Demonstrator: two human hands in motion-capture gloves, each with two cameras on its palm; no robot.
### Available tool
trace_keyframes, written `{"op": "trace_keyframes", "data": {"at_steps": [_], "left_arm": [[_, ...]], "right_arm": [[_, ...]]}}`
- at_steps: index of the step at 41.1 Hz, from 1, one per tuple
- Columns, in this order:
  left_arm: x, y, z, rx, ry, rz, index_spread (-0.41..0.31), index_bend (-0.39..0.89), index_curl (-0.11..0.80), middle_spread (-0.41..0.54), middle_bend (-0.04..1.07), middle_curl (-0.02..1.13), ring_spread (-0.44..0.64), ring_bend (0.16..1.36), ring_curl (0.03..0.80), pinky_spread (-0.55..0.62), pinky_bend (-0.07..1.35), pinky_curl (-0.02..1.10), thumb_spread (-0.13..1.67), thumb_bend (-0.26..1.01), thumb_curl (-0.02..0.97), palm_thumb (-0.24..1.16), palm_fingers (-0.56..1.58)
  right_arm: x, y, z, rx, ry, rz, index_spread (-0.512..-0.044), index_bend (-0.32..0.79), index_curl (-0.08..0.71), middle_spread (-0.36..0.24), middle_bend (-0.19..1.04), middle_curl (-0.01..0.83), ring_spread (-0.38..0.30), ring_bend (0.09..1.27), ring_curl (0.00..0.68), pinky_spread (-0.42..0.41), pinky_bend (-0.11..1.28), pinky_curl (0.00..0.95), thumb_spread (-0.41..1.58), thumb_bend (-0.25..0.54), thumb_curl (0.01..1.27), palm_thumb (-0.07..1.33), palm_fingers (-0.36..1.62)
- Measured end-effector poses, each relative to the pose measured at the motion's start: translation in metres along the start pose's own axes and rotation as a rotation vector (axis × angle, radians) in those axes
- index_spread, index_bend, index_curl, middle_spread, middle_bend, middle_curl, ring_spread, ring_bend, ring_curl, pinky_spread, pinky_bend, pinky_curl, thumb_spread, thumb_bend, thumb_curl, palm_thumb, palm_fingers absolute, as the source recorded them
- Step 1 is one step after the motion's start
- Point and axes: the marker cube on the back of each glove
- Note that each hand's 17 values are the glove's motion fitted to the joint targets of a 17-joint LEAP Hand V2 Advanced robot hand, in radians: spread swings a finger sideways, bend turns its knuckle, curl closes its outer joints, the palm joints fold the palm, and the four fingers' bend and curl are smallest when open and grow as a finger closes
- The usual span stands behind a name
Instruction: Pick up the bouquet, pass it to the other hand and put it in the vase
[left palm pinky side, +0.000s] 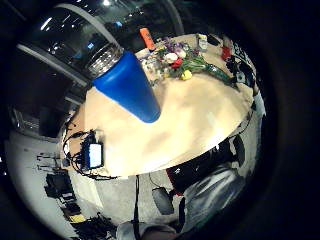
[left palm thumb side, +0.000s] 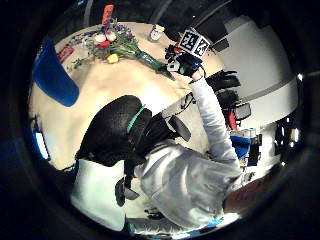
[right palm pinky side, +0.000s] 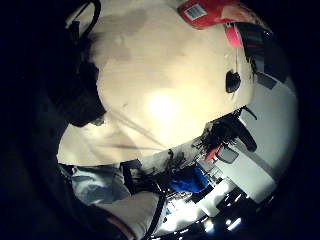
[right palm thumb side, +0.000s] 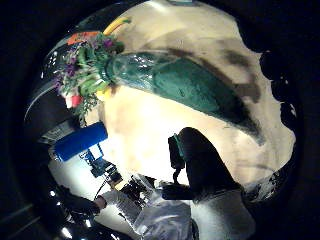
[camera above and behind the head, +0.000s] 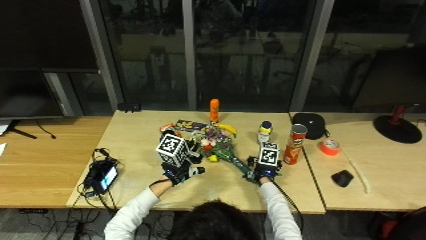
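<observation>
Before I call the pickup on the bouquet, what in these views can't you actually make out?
- Right hand: fingers hidden under its marker cube in the outside view, so contact with the bouquet wrap is unclear; its palm views show no fingers.
- Left hand: finger pose too small to read in the outside view.
- Vase: hidden behind the left hand in the outside view.
</observation>
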Motion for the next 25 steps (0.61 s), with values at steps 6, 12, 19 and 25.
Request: {"op": "trace_keyframes", "data": {"at_steps": [6,12,19,25], "left_arm": [[0.002,-0.001,0.005,-0.002,-0.008,-0.001,0.045,0.13,0.261,0.245,0.21,0.39,0.38,0.56,0.287,0.40,0.29,0.33,1.04,-0.03,0.317,0.38,0.17],[0.003,-0.003,0.006,-0.021,0.021,-0.006,0.045,0.13,0.261,0.245,0.21,0.39,0.38,0.56,0.287,0.40,0.29,0.33,1.04,-0.03,0.318,0.38,0.17],[0.000,-0.014,0.015,-0.034,0.015,-0.029,0.045,0.13,0.261,0.245,0.21,0.39,0.38,0.56,0.287,0.40,0.29,0.33,1.04,-0.03,0.318,0.38,0.17],[-0.001,-0.027,0.024,-0.077,0.052,-0.052,0.045,0.13,0.262,0.245,0.21,0.39,0.38,0.56,0.287,0.40,0.29,0.34,1.03,-0.03,0.319,0.37,0.17]], "right_arm": [[-0.004,-0.013,0.021,0.085,0.045,-0.028,-0.177,0.10,0.139,-0.023,0.29,0.422,-0.100,0.66,0.373,0.011,0.64,0.345,1.06,-0.008,0.37,0.57,0.78],[-0.005,-0.014,0.037,0.121,0.055,-0.021,-0.189,0.17,0.181,-0.064,0.31,0.435,-0.139,0.61,0.370,-0.013,0.57,0.331,1.04,0.001,0.38,0.64,0.88],[-0.001,-0.021,0.044,0.157,0.030,0.036,-0.207,0.24,0.263,-0.116,0.32,0.457,-0.176,0.56,0.370,-0.121,0.49,0.323,1.09,0.057,0.40,0.80,1.13],[-0.001,-0.037,0.040,0.325,-0.045,0.028,-0.220,0.27,0.329,-0.144,0.33,0.486,-0.189,0.55,0.402,-0.174,0.46,0.348,1.15,0.069,0.40,0.86,1.17]]}}
